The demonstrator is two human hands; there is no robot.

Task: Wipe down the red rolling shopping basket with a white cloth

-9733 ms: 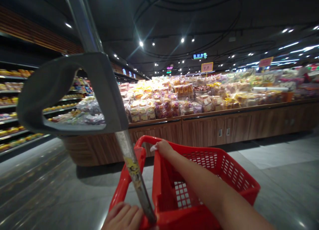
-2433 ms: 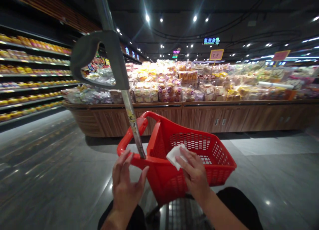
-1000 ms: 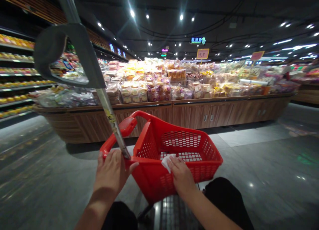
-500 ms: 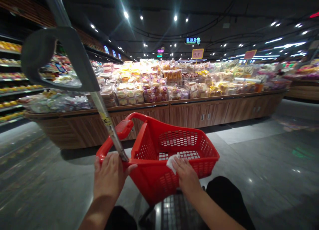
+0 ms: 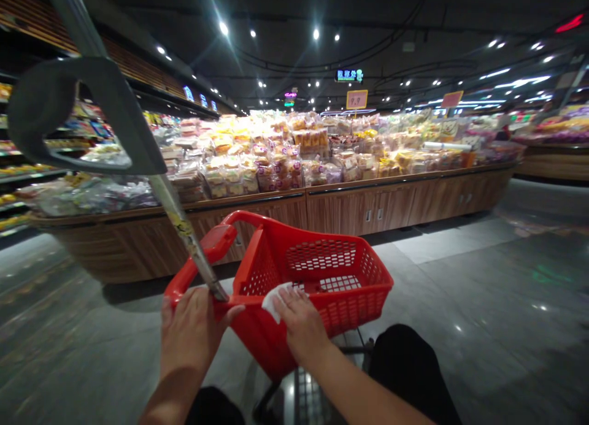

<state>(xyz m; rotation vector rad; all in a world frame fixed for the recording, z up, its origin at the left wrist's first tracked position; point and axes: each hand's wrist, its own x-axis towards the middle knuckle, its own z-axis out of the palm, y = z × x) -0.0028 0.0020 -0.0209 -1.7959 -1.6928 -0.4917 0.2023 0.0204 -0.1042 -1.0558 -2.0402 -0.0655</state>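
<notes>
Holding thin white wipe [image 5: 271,301] against perforated basket [image 5: 356,305], right grip [image 5: 301,327] closed, left grip [image 5: 191,327] curled over red handle [image 5: 183,279]

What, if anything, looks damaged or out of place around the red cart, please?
The metal pole at the red cart looks worn: its lower part carries a ragged yellow patch, perhaps an old sticker, and dark marks.

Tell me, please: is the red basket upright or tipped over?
Upright, not tipped: the red basket stands with its open top facing up and its grid floor visible down inside.
</notes>
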